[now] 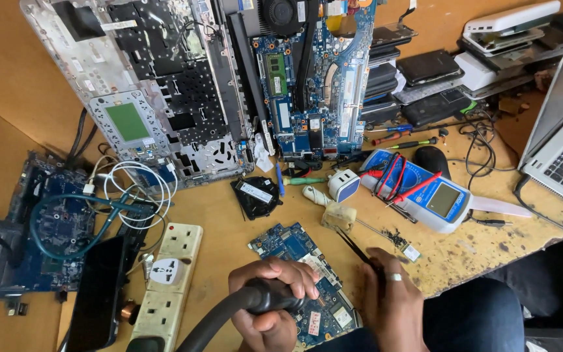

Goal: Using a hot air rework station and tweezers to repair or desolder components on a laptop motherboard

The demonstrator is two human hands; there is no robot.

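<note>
The left hand wraps its fingers tight around a thick black hose handle over the small blue circuit board near the counter's edge, while the right hand pinches thin black tweezers to steady it.

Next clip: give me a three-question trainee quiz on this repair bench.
1. True or false: the left hand grips a black hose-like handle over the small circuit board.
2. What does the right hand hold? A) tweezers B) a screwdriver C) a phone
3. Fill in: the blue multimeter lies on the wooden table, to the ____ of the small circuit board.

Key: 1 true; 2 A, thin black tweezers; 3 right.
</note>
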